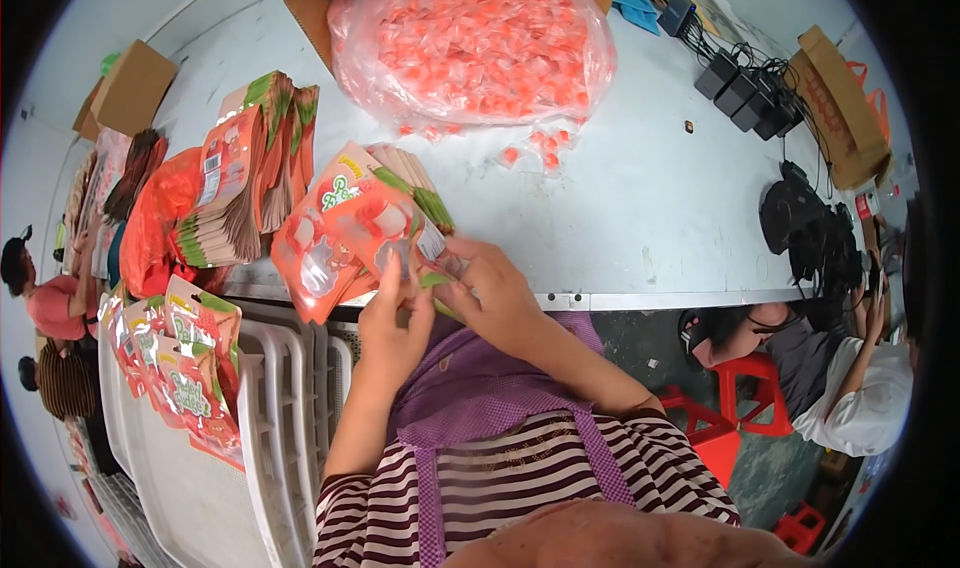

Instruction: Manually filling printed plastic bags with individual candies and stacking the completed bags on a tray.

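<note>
My left hand (pixel 392 320) and my right hand (pixel 495 293) meet at the near edge of the grey table (pixel 640 198). Together they grip an orange blister card package (pixel 385 230) with a clear plastic bubble on its front. My left thumb and fingers pinch its lower edge; my right hand holds its right side. Under it lies a small fan of similar orange cards (pixel 320 258) and a stack of card backings (pixel 410 173). A big clear bag of small orange pieces (pixel 470 38) sits in a cardboard box at the far side.
A tall pile of folded cards (pixel 250 168) stands at the left. Finished orange packages (pixel 185 368) lie on white plastic trays (pixel 290 408) at my lower left. Black chargers and cables (pixel 745 93) and a brown paper bag (pixel 840 108) lie at the right. Other people sit at both sides, near red stools (pixel 745 398).
</note>
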`<state>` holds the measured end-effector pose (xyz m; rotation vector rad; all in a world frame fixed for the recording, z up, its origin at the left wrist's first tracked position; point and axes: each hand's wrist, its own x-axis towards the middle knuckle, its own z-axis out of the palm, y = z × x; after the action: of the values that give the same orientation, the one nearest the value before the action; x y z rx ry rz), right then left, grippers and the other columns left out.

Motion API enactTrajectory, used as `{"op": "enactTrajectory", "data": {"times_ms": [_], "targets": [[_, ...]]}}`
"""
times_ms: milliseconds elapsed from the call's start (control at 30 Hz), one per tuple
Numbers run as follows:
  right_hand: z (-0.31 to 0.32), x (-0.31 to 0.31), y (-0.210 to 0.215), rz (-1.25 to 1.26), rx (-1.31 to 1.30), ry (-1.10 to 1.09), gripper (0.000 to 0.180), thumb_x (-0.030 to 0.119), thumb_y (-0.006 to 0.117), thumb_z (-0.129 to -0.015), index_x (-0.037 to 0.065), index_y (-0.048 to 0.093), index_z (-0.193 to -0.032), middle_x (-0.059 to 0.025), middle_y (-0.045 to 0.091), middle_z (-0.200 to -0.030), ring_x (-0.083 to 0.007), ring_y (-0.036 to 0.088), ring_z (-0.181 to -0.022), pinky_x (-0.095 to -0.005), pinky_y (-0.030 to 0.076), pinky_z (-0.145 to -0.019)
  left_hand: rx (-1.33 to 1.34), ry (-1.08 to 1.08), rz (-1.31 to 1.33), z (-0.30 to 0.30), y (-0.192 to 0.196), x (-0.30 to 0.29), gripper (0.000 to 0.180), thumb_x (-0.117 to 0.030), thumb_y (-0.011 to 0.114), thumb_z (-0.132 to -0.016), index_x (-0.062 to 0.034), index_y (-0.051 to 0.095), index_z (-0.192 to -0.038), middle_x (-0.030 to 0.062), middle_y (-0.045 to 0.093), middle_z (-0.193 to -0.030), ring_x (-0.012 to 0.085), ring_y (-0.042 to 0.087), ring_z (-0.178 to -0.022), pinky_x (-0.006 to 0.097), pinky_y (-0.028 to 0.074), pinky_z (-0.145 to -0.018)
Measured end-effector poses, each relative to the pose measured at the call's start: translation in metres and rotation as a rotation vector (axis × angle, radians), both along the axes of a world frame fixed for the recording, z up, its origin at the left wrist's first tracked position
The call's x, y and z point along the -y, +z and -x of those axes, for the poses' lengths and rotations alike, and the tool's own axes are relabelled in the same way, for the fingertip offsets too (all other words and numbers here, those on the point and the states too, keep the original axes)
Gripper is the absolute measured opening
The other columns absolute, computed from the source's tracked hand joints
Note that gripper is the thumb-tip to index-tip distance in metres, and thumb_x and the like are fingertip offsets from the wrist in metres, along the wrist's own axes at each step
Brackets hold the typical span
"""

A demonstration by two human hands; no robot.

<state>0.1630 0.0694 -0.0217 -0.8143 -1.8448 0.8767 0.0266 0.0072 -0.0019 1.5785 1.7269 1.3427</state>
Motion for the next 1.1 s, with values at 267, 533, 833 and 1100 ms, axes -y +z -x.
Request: {"op": "enactTrajectory", "data": {"times_ms": [267,533,833,1100], "targets": [[-0.018,0.001,0.008,0.208,-0.009,0.103,0.022,0.004,0.065,-0.073,0.0,0.053,-0.09,-0.008,0.05,-0.071,-0.0152,0.047,-0.061,-0.0291,0.042,-0.056,-0.718,-0.416,-0.146,0.017,0.018,-0.002,0.045,-0.008,0.063,-0.068,-0.0249,0.065,-0.11,0.0043,0.048,-0.076,0.0225,0.053,-0.073,0.033,0.045,-0.061],[-0.024,-0.002,-0.007,0.258,-0.014,0.184,0.03,0.008,0.062,-0.076,-0.001,0.056,-0.103,-0.0074,0.043,-0.063,-0.0185,0.041,-0.056,-0.031,0.038,-0.053,-0.92,-0.433,-0.306,0.012,0.047,-0.016,0.041,-0.01,0.069,-0.06,-0.0208,0.068,-0.1,0.0055,0.054,-0.096,0.0259,0.051,-0.095,0.039,0.044,-0.08],[-0.024,-0.002,-0.003,0.412,-0.117,0.161,0.01,0.001,0.056,-0.071,0.002,0.05,-0.079,-0.0012,0.039,-0.059,-0.0098,0.036,-0.053,-0.027,0.033,-0.048,-0.895,-0.437,-0.382,0.017,0.043,-0.022,0.017,-0.01,0.065,-0.065,-0.0117,0.06,-0.081,0.0093,0.051,-0.127,0.0297,0.046,-0.117,0.048,0.043,-0.094],[-0.03,-0.016,-0.015,0.808,-0.325,0.255,0.016,-0.005,0.06,-0.074,0.004,0.053,-0.086,0.0015,0.052,-0.072,-0.0036,0.045,-0.062,-0.0207,0.038,-0.053,-0.983,-0.579,-0.152,0.005,0.066,-0.018,0.013,-0.008,0.064,-0.065,-0.0042,0.054,-0.072,0.012,0.051,-0.13,0.034,0.043,-0.123,0.049,0.036,-0.098]]}}
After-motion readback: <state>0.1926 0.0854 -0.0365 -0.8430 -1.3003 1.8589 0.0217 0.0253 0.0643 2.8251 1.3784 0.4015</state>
